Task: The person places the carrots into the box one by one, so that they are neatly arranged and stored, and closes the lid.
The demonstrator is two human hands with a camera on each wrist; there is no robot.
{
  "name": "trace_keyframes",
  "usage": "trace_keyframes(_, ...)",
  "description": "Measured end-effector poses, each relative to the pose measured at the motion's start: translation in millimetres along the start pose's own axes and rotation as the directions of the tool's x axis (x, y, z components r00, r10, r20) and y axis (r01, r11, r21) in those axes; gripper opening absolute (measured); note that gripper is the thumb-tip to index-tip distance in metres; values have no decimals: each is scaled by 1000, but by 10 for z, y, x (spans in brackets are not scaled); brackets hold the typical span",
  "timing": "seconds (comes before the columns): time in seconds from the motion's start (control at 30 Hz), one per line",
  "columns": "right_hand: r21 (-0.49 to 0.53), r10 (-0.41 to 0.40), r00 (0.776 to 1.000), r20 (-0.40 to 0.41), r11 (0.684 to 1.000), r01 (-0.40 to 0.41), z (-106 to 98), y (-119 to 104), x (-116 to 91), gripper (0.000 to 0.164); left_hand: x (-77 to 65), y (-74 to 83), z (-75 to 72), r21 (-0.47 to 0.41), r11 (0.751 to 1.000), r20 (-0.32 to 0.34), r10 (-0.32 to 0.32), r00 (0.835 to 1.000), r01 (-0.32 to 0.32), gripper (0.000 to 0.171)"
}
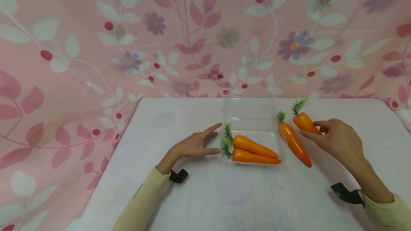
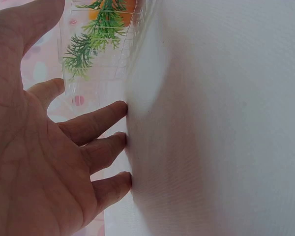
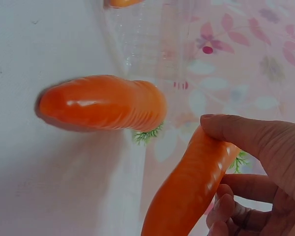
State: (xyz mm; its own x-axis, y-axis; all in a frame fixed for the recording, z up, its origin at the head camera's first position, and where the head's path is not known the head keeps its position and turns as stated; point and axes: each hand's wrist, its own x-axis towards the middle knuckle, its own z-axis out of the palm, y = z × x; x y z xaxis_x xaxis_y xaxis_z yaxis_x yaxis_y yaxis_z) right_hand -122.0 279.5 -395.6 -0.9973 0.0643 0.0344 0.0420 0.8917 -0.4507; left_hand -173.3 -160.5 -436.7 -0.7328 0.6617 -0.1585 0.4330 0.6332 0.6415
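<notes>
My right hand (image 1: 343,142) pinches a toy carrot (image 1: 305,122) between thumb and fingers, its green top pointing away from me. In the right wrist view this carrot (image 3: 187,191) slants up toward the thumb. Just left of it a second carrot (image 1: 295,144) lies on the table, beside a clear plastic clamshell box (image 1: 263,135). Two more carrots (image 1: 253,146) lie side by side in the box, green tops to the left. My left hand (image 1: 196,144) is at the box's left side, fingers spread, thumb and forefinger near its edge; other fingertips (image 2: 119,109) touch the tablecloth.
The box's transparent lid (image 1: 248,108) is folded back toward the far table edge. A white cloth covers the table (image 1: 199,195). Behind it hangs a pink floral curtain (image 1: 192,27). Dark wrist mounts (image 1: 346,193) stick out from both sleeves.
</notes>
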Motion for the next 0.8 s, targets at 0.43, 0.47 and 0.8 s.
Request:
trace_keyframes(0.43, 8, -42, 999, -34, 999, 43, -22, -142, -1, 75, 0, 3, 4, -5, 1000, 2, -9, 1000, 9, 93)
trace_keyframes(0.47, 10, -49, 998, -40, 999, 50, -22, -152, 1, 74, 1, 0, 7, -5, 1000, 0, -8, 1000, 8, 93)
trace_keyframes(0.8, 33, -111, 992, -63, 993, 113, -22, -253, 31, 61, 11, -12, 13, -6, 1000, -5, -4, 1000, 4, 92)
